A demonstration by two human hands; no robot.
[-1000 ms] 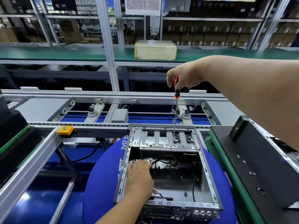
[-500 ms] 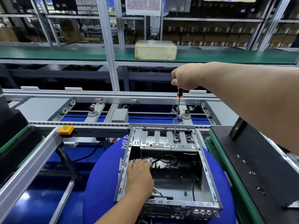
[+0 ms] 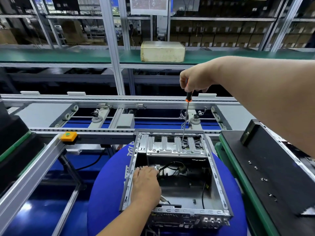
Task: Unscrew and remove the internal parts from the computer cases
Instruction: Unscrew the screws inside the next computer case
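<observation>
Both hands busy — right hand (image 3: 196,79) grips screwdriver (image 3: 186,116), left hand (image 3: 145,184) flat inside case (image 3: 219,184).

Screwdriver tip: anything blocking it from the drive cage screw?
Nothing visible. The orange-and-black screwdriver held by the right hand runs unobstructed down to the silver ribbed drive cage; black cables lie lower.

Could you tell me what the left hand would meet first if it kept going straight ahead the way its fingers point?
Most likely the black cables just beyond the left hand inside the computer case; its fingertips seem already at them. The metal drive bracket lies farther on, though depth is unclear.
</observation>
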